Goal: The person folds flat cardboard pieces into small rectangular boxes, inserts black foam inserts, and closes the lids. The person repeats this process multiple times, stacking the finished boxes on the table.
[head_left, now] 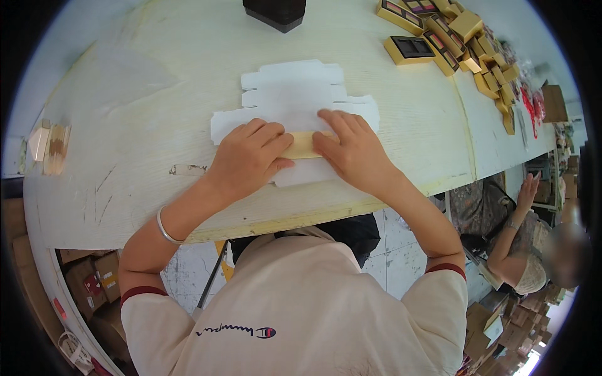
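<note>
A die-cut cardboard box blank lies flat on the table in front of me, white face up, with notched flaps along its far and side edges. Across its near part runs a narrow gold strip, which looks like a panel folded over. My left hand is closed at the strip's left end, fingers curled and thumb toward the near edge. At the right end, my right hand bends over the blank, its thumb on the strip and its index finger reaching beyond. The undersides of both hands' fingers are hidden.
Several gold boxes with dark inserts are heaped at the far right. A black object stands at the far edge. Small gold-edged pieces sit at far left. Another person's raised hand shows at right, beyond the table edge.
</note>
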